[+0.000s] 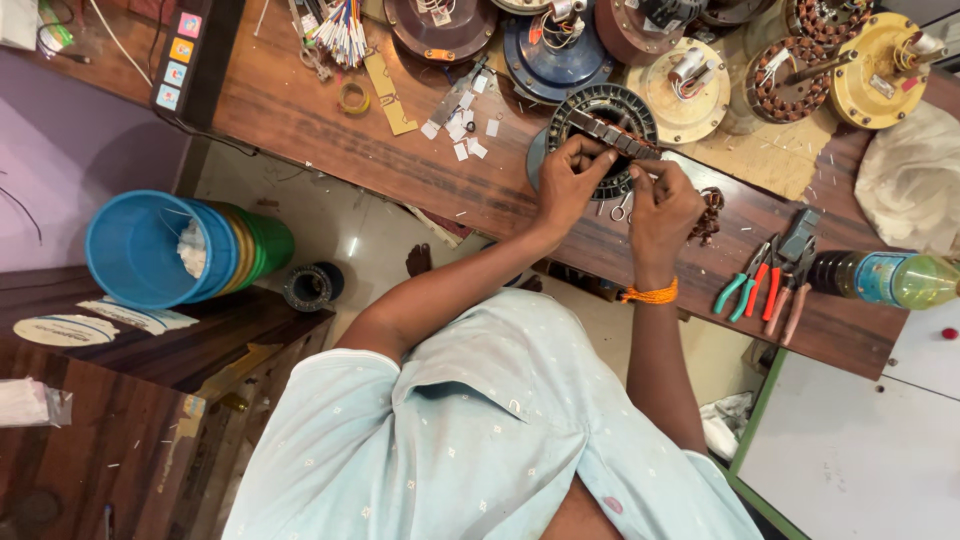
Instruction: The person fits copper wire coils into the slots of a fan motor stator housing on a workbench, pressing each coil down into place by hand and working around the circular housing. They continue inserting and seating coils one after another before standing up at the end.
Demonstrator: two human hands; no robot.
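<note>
You're leaning over a long wooden bench (330, 120) that runs slantwise across the view, and it's crowded. Along its far edge sits a row of round motor parts: a dark blue housing (553, 62), a cream one (684, 95), a yellow one (878, 72) and a copper-wound core (785, 85). Down on the floor to your left stands a stack of buckets (160, 250), blue outermost, green behind it.

Right in front of you lies the black ring-shaped stator (603, 125), flat on the bench, a grey slotted strip across its top. Both your hands are on it. Your left hand (568, 180) is curled over the ring's near rim, fingertips pinched onto the strip. Your right hand (662, 205), an orange band at the wrist, is closed just beside it at the ring's right edge, fingers pinching something small that I can't make out.

Off to your right a plastic bottle (885, 279) of yellowish liquid lies on its side, and next to it a cluster of pliers (768, 285) with green, red and pink handles. Scraps of white paper (462, 130) are scattered left of the stator, near a roll of tape (352, 98). A small pair of scissors (621, 207) lies between your hands.
</note>
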